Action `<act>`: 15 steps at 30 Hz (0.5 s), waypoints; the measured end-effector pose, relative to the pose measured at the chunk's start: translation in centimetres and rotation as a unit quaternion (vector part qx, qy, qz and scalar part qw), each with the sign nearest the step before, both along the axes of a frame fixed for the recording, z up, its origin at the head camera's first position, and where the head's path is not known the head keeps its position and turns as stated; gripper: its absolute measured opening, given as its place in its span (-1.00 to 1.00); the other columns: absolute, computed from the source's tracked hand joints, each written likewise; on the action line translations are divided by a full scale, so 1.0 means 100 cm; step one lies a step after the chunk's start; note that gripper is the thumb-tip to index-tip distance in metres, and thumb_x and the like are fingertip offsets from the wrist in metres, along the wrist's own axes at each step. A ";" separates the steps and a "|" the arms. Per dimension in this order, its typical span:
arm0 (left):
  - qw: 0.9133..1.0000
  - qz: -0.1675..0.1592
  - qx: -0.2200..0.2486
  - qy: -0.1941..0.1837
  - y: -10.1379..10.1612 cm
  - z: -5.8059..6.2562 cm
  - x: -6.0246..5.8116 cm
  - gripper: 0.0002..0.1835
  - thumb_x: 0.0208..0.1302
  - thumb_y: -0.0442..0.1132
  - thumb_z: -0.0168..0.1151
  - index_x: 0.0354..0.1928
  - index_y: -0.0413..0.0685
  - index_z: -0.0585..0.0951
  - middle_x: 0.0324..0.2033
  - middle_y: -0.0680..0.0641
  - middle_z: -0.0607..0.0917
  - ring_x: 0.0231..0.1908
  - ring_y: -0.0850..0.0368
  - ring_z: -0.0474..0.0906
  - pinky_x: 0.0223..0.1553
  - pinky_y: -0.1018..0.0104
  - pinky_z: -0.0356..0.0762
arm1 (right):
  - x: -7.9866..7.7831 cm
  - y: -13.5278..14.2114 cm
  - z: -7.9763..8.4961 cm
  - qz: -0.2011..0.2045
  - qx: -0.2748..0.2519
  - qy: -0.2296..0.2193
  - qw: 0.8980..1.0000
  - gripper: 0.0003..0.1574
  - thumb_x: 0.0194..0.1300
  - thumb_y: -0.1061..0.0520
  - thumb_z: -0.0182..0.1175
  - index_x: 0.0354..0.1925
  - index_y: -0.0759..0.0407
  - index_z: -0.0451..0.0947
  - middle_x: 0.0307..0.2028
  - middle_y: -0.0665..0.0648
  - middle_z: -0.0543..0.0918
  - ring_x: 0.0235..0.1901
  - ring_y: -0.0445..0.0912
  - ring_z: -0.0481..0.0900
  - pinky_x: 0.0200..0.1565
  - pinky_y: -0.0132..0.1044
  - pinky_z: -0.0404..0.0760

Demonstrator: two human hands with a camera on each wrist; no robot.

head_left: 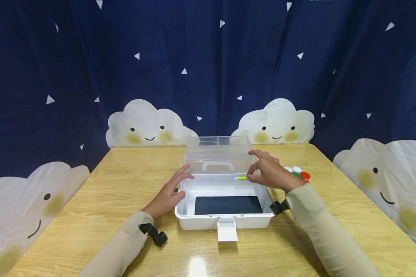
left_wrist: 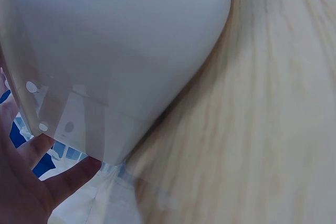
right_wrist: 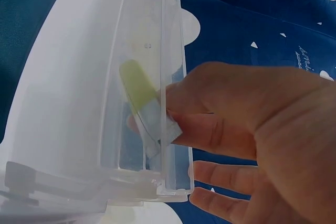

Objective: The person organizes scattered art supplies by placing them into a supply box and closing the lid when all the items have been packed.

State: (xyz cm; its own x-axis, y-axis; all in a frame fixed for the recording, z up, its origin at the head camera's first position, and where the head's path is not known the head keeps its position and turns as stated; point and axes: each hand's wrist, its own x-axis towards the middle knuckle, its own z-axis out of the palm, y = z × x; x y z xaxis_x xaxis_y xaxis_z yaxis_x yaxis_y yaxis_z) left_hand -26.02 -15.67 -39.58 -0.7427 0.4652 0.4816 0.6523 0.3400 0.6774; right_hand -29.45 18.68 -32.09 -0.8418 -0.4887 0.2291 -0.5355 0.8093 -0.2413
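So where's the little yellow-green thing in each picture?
Head: the yellow-green thing is right of centre, below the middle, pinched by the right hand.
Left wrist: it isn't in this one.
Right wrist: left of centre, around mid-height.
Shared landmark: the white box, which shows in all three.

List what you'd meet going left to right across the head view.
Far-left cloud → left hand → yellow-green item → right hand → red cap → far-right cloud.
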 end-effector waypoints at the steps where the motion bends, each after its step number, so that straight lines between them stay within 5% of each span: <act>1: 1.000 0.001 0.001 0.001 0.000 0.000 0.000 -0.47 0.12 -0.59 0.00 0.19 -0.18 0.41 0.49 -0.13 0.03 0.39 -0.22 0.09 -0.20 0.11 0.47 | 0.000 0.000 0.001 0.000 0.001 0.001 1.000 -0.94 0.10 0.07 0.36 -0.41 -0.04 0.77 0.35 0.28 0.30 0.34 0.25 0.15 0.11 0.34 0.12; 10: 1.000 -0.004 0.008 -0.009 0.001 -0.003 0.003 -0.48 0.14 -0.59 -0.02 0.18 -0.21 0.42 0.48 -0.19 0.03 0.41 -0.26 0.02 -0.13 -0.01 0.40 | 0.003 0.001 -0.004 -0.001 0.001 -0.008 1.000 -0.94 0.14 0.06 0.35 -0.41 -0.06 0.77 0.37 0.28 0.25 0.36 0.27 0.08 0.13 0.36 0.11; 15: 1.000 0.003 0.008 0.004 -0.001 -0.015 -0.008 -0.45 0.14 -0.58 -0.02 0.20 -0.09 0.42 0.49 -0.10 0.03 0.43 -0.17 0.01 -0.11 -0.03 0.39 | 0.002 0.001 -0.003 0.004 -0.003 0.002 1.000 -0.94 0.13 0.06 0.35 -0.41 -0.05 0.77 0.36 0.29 0.27 0.36 0.26 0.10 0.10 0.35 0.14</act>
State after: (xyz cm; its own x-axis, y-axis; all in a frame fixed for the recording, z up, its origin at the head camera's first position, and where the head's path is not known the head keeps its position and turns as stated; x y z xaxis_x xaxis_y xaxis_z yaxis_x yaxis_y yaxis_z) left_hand -26.86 -15.80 -41.03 -0.7414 0.4534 0.4948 0.6558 0.3328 0.6776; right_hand -29.28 18.82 -32.37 -0.8374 -0.4935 0.2348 -0.5422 0.8041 -0.2436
